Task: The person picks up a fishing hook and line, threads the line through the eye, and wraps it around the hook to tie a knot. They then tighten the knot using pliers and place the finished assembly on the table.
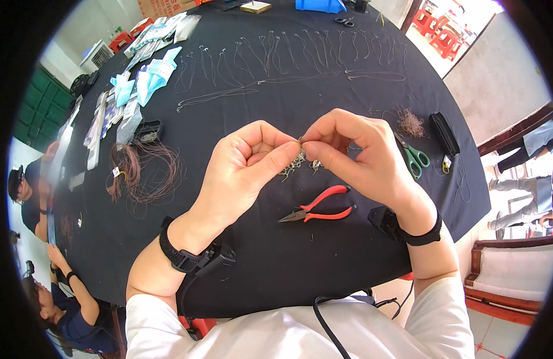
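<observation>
My left hand [243,157] and my right hand [363,154] meet at the middle of the black table, thumb and forefinger pinched on each. What they hold is too small to make out. Just below the fingertips lies a small heap of pale, silvery metal bits [295,166], partly hidden by my hands. Closer to me rest needle-nose pliers [317,204] with red handles, their jaws to the left. By my right wrist are scissors [416,160] with green handles, partly covered by my hand.
Thin dark cords [270,54] lie in rows across the far side. A coil of brown cord [130,173] and plastic packets [109,113] are at left. A cord tangle [411,122] and a black case [445,134] sit at right. Two people [79,308] sit at the left edge.
</observation>
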